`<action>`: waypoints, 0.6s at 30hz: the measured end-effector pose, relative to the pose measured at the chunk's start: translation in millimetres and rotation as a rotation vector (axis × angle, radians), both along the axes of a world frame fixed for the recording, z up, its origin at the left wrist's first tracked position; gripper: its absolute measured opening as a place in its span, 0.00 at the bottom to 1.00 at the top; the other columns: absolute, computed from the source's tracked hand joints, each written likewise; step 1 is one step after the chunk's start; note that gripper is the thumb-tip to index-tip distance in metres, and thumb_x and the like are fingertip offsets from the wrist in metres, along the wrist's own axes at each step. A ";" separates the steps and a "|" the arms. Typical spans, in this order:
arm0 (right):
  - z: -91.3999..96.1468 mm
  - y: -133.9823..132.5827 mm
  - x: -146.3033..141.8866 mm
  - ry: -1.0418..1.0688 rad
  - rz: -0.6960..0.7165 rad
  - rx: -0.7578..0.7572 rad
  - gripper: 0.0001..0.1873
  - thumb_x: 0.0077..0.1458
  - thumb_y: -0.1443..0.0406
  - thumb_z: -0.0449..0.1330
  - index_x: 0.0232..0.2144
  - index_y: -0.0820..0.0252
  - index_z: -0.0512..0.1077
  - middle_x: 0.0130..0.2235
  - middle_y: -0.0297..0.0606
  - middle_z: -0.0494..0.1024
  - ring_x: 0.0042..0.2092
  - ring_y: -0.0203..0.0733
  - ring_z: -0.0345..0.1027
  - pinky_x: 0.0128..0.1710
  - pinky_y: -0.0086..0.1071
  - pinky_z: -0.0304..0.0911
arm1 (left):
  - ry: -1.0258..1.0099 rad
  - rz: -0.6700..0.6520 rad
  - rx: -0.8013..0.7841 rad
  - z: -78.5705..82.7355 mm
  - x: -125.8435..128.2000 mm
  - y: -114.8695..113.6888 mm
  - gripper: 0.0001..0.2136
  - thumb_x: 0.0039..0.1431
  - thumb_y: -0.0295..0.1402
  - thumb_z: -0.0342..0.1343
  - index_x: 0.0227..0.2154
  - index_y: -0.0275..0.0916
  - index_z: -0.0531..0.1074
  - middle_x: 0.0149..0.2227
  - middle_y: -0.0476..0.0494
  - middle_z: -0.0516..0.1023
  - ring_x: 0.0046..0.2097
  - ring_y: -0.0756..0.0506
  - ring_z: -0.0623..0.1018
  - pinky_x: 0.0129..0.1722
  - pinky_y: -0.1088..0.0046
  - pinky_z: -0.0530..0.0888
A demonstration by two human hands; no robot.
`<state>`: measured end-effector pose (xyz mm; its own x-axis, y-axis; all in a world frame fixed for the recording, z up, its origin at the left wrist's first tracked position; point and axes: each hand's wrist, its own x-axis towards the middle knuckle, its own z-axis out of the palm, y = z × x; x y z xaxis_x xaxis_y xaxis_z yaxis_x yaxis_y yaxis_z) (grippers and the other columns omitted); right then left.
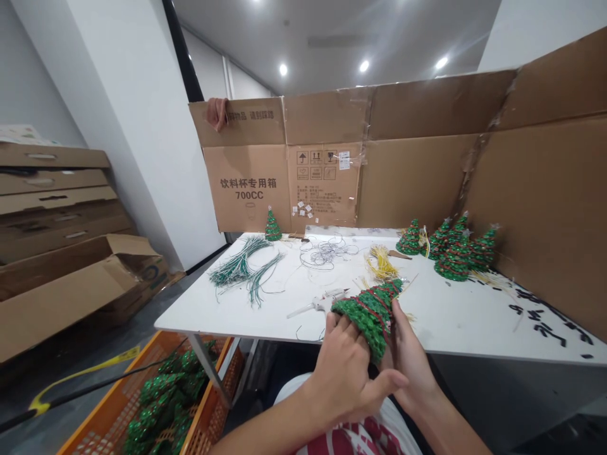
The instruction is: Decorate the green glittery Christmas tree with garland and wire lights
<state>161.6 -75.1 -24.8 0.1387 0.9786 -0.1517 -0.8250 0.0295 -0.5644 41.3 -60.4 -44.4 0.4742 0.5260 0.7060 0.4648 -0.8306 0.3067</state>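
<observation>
Orange plastic crate (118, 404) at near left holds heaped green glitter trees (164, 395), cut off at the bottom. The left hand (341, 385) and right hand (412, 363) press together around a green beaded tree (370, 316), held in both grips over the white worktop (227, 316). More trees (455, 253) stand far right, before a cardboard screen (412, 177).

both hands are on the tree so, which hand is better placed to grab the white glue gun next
Left, probably. The left hand sits closest to the white glue gun, just beyond its fingers. The right hand is on the far side of the green beaded Christmas tree, which lies between it and the gun.
</observation>
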 end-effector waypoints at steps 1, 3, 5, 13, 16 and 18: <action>-0.1 -0.1 -0.2 0.002 0.000 0.002 0.26 0.62 0.49 0.72 0.58 0.50 0.82 0.58 0.34 0.87 0.65 0.51 0.76 0.68 0.44 0.70 | 0.003 0.003 0.001 1.1 0.0 -0.3 0.50 0.69 0.68 0.22 0.58 0.37 0.79 0.58 0.30 0.84 0.59 0.30 0.79 0.61 0.46 0.69; -0.5 -0.3 -0.3 0.007 -0.010 0.007 0.26 0.62 0.49 0.72 0.58 0.50 0.82 0.58 0.34 0.87 0.66 0.50 0.76 0.68 0.43 0.70 | 0.009 0.007 -0.002 2.8 0.0 -0.8 0.50 0.69 0.68 0.20 0.57 0.37 0.80 0.58 0.31 0.84 0.58 0.30 0.80 0.60 0.46 0.70; -1.1 -0.1 -0.2 0.010 -0.027 0.012 0.25 0.63 0.49 0.71 0.58 0.49 0.82 0.58 0.33 0.86 0.65 0.50 0.76 0.68 0.43 0.70 | 0.010 0.011 -0.001 3.0 0.3 -0.9 0.50 0.69 0.68 0.19 0.56 0.38 0.80 0.58 0.31 0.84 0.58 0.31 0.80 0.60 0.47 0.70; -2.1 5.9 4.3 -0.004 -0.054 0.010 0.24 0.62 0.49 0.71 0.56 0.48 0.83 0.56 0.33 0.87 0.63 0.51 0.79 0.67 0.45 0.71 | 0.053 0.028 0.096 -4.6 3.3 3.5 0.47 0.67 0.72 0.31 0.50 0.35 0.81 0.50 0.30 0.86 0.53 0.31 0.81 0.61 0.47 0.71; -3.1 9.0 9.0 0.028 -0.072 -0.005 0.21 0.63 0.50 0.70 0.54 0.51 0.84 0.53 0.34 0.89 0.60 0.51 0.81 0.66 0.45 0.72 | 0.115 0.040 0.133 -4.8 3.3 3.6 0.44 0.65 0.73 0.41 0.51 0.34 0.80 0.50 0.30 0.86 0.53 0.31 0.81 0.61 0.48 0.72; -3.6 10.4 12.5 0.047 -0.083 -0.026 0.19 0.65 0.52 0.68 0.53 0.51 0.85 0.50 0.33 0.90 0.57 0.50 0.83 0.65 0.43 0.73 | 0.142 0.033 0.151 -4.5 3.6 2.9 0.44 0.64 0.73 0.44 0.51 0.32 0.80 0.50 0.30 0.85 0.54 0.31 0.80 0.60 0.49 0.72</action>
